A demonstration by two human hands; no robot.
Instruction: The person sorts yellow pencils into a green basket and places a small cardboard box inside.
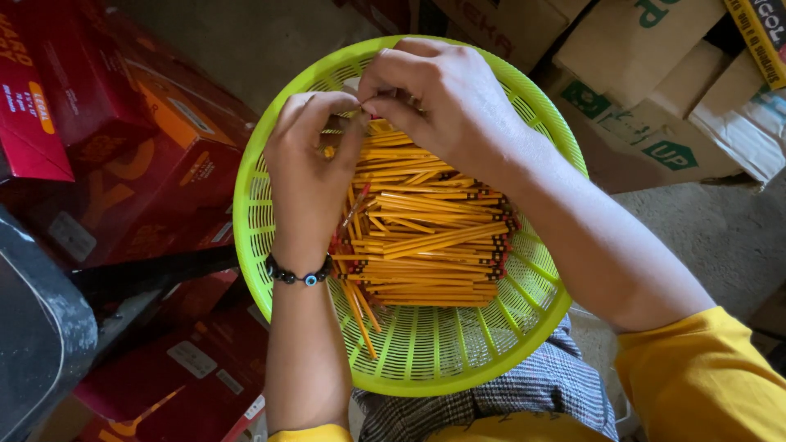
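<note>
Pinched together at the fingertips, the left hand (307, 176) and right hand (442, 102) meet over the far side of a lime-green plastic basket (426, 360); what they hold between them is too small to tell. Red cartons (147, 180) are stacked along the left edge of the frame. Yellow pencils (430, 241) lie heaped in the basket's middle, just below both hands. Brown cardboard boxes (647, 90) fill the upper right.

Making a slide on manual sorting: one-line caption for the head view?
Both hands, left hand and right hand, pinch together above yellow pencils in a green plastic basket.
</note>
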